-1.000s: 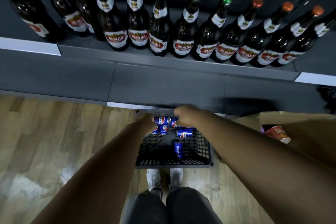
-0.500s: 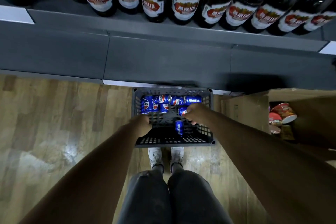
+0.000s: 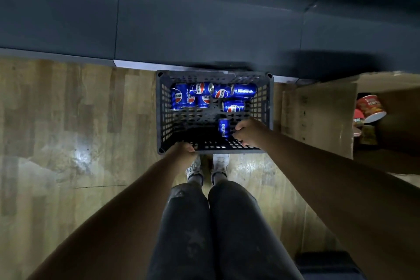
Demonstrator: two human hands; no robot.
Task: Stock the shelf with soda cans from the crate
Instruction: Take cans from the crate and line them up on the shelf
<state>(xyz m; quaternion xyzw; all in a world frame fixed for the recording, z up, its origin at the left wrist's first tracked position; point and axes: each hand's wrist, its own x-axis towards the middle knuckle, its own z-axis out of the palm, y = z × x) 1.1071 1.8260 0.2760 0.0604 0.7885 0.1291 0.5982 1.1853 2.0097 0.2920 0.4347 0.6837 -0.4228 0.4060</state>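
Fingers (image 3: 239, 138), right hand (image 3: 251, 132), curled beside glossy blue soda can (image 3: 223, 127), grasp unclear; left hand (image 3: 184, 150) shifted onto perforated plastic crate (image 3: 164, 109) rim, gripping.

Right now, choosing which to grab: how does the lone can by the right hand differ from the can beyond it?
The lone can points toward the shelf, beside the right hand; the can beyond lies crosswise. The lone can shows lettering; the can beyond, a round logo. Both: blue, in the crate.
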